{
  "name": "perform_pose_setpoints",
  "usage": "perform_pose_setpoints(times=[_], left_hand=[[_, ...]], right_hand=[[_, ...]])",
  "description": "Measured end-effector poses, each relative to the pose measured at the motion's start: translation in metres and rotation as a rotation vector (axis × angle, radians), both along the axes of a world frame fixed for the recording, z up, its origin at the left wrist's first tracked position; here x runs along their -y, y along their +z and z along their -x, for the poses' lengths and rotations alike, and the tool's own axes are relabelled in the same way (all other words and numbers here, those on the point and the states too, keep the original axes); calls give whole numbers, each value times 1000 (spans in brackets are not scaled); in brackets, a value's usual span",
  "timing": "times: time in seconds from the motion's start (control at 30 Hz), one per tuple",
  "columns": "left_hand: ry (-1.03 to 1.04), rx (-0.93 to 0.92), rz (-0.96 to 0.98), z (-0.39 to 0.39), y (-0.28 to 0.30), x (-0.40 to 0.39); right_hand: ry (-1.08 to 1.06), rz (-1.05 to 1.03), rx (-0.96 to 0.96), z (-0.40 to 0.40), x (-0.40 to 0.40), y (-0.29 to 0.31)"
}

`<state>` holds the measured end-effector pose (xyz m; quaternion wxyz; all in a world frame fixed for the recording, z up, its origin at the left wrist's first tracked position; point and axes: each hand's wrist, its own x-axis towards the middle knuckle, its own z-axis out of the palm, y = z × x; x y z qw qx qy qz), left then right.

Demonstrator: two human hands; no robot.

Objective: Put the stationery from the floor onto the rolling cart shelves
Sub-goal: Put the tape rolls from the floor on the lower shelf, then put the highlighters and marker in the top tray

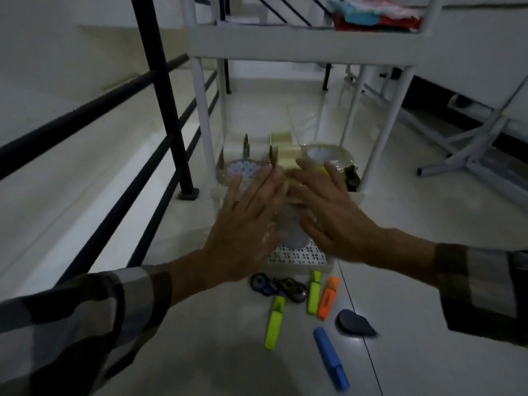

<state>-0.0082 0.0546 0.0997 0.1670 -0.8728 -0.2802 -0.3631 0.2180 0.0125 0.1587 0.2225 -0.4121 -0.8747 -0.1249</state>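
Head view, low centre of frame: I see the stationery lying on the pale floor tiles, below and nearer than both hands. Blue highlighter (331, 358) lies nearest, long axis running from upper left to lower right. Two yellow-green highlighters (275, 322) (314, 292) and an orange one (328, 298) lie almost upright in frame, caps toward the cart. Dark scissors (278, 287) lie left of them; a dark teardrop-shaped item (355, 323) to the right. Left hand (248, 224) and right hand (331, 210) are at mid-frame, palms down, fingers straight and spread, gripping nothing I can make out. Blurred patterned item (300, 256) lies under them. Beyond, white cart's bottom shelf (358, 195) holds tape rolls (325, 155).
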Motion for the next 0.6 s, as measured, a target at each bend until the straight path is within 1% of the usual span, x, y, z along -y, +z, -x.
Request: perform_pose_setpoints(times=[0.1, 0.2, 0.33, 0.4, 0.5, 0.6], left_hand=[[-78, -133, 29, 11, -29, 25], [-127, -219, 135, 13, -55, 44], [-122, -313, 290, 13, -79, 59], [-139, -380, 350, 14, -87, 60], [-158, -462, 475, 15, -100, 54], [-192, -505, 605, 14, -109, 49]], right_hand=[[23, 108, 121, -25, 34, -37], [-27, 240, 224, -44, 57, -65], [-112, 424, 250, -68, 76, -89], [-122, 575, 258, -74, 81, -101], [-134, 919, 279, -75, 83, -119], [-98, 1118, 336, -70, 89, -138]])
